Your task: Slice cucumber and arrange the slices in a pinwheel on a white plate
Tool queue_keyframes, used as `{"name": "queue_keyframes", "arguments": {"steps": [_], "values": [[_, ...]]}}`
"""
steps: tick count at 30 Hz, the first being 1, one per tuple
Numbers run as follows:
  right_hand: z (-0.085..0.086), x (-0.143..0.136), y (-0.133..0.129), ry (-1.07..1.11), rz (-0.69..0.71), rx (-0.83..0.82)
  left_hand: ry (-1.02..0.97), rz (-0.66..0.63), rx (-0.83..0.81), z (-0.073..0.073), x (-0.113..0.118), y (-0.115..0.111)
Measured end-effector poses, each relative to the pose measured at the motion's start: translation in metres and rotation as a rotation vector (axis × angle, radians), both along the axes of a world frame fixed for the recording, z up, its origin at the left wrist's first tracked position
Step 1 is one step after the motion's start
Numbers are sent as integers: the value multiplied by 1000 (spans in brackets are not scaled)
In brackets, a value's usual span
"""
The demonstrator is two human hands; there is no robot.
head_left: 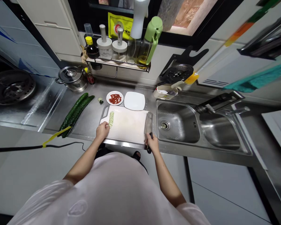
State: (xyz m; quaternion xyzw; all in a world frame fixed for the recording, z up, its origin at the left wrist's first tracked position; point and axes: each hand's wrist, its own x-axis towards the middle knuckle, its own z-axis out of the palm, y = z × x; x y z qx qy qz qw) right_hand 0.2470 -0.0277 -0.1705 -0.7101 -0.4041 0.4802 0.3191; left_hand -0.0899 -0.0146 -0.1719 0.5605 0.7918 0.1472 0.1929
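A white cutting board (128, 123) lies on the steel counter in front of me. Along its left side runs a row of thin, overlapping cucumber slices (111, 118). My left hand (102, 130) is closed at the near end of that row, its fingertips pinching at the lowest slice. At the board's right edge, my right hand (152, 143) grips the black handle of a cleaver (148, 122); the broad blade points away from me, over the edge of the board.
Two whole cucumbers (76, 112) lie left of the board. Behind it are a plate of chopped red pieces (115, 98) and a white plate (134, 100). A lidded pot (72, 78) stands back left, a double sink (178, 123) right. Bottles fill a rack (121, 64).
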Motion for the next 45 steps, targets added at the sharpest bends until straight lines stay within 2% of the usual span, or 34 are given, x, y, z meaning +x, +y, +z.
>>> {"name": "queue_keyframes", "arguments": {"steps": [4,9,11,16,20,24,29,34,37,41,45], "values": [[-7,3,9,185,-51,-37,38,-27,10,1,1,-2],[-14,9,15,300,-14,-117,90,-54,41,4,3,-8],[-14,11,17,170,20,-119,83,-47,39,6,4,-9],[1,12,20,-591,174,38,45,-10,54,15,9,-7],[18,8,21,-873,355,-113,13,-9,63,24,15,2],[27,8,23,-983,455,-192,-19,-53,111,27,23,15],[25,9,26,-1030,495,-176,-87,-88,176,22,38,39],[20,9,27,-1026,519,-179,-137,-93,134,19,53,71],[23,11,31,-1014,539,-205,-155,-85,102,17,60,89],[39,20,50,-988,502,-240,-201,-47,57,11,66,110],[55,23,88,-948,447,-101,-208,-9,0,4,70,130]]}}
